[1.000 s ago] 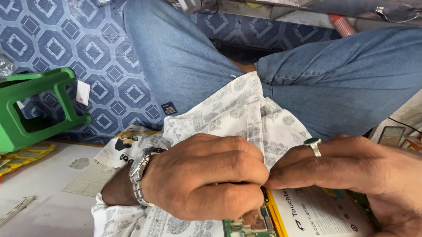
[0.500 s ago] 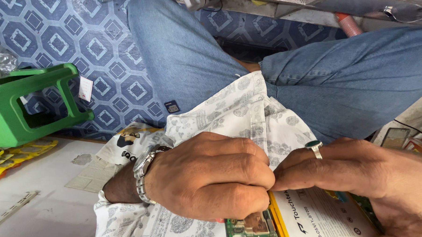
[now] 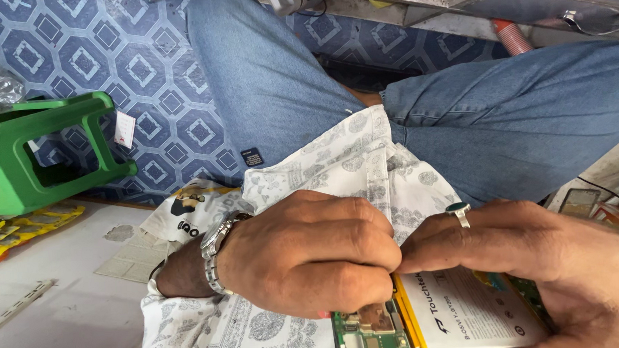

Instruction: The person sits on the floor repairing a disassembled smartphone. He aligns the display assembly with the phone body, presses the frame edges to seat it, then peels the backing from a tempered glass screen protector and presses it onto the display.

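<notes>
While the opened phone (image 3: 424,328) lies at the bottom centre of the frame, its back cover is already off: a green circuit board (image 3: 370,333) and a white battery (image 3: 465,316) with a yellow edge are exposed. No cover, screw or removed part can be identified in view, so how much disassembly remains cannot be told; the battery sits in the body and the board looks mounted in place.

Left hand (image 3: 306,263): closed into a narrow fist-like pinch, knuckles up, fingertips pressed together at the upper edge of the phone where board and battery meet. A small red or pink item shows just below the fingers; what it is cannot be told. A metal wristwatch (image 3: 216,256) sits on the wrist.

Right hand (image 3: 532,255): fingers curled and closed down, tips touching those of the left hand at the same point on the phone. The palm and lower fingers appear to cradle the right side of the phone. A green-stone ring (image 3: 458,210) is on one finger.

Behind the hands, a white patterned shirt (image 3: 350,166) hangs over the lap, and blue jeans (image 3: 499,112) fill the upper centre and right. At lower left is a pale work surface (image 3: 60,299) with paper scraps. At the left edge stands a green plastic stool (image 3: 28,156). A blue geometric floor covering (image 3: 127,70) fills the upper left.
</notes>
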A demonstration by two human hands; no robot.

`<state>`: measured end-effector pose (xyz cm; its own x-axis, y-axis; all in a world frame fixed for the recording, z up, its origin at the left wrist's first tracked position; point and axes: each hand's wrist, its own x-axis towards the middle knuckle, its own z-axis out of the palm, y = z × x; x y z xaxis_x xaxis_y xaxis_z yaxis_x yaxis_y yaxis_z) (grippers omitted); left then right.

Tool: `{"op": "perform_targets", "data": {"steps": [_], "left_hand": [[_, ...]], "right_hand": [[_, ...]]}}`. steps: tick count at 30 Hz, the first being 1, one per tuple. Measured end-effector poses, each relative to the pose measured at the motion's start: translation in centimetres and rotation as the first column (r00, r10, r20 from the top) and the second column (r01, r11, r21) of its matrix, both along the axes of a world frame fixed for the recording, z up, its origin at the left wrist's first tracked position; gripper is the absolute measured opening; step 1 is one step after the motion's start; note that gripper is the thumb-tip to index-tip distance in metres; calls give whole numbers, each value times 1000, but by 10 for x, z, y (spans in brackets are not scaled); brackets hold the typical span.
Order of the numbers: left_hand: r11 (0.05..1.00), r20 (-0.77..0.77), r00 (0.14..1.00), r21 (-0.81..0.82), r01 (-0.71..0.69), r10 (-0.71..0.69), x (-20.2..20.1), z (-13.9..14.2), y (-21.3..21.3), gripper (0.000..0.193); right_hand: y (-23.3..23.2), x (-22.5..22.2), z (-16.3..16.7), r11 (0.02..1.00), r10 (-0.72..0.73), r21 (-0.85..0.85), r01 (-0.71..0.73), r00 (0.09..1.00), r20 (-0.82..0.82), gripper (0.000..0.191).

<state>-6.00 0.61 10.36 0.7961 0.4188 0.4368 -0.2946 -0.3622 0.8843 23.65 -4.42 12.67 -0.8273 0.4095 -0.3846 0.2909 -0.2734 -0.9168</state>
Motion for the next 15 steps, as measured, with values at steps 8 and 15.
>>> {"op": "perform_targets", "data": {"steps": [8,15], "left_hand": [[997,3,998,46,-61,61,0,-4,-2,33],[975,-40,986,162,-155,164,-1,-4,2,30]], "right_hand": [[5,-6,-11,970,-188,-193,145,956,-224,75],[14,-6,-8,957,-176,155,247,913,-368,75]]}}
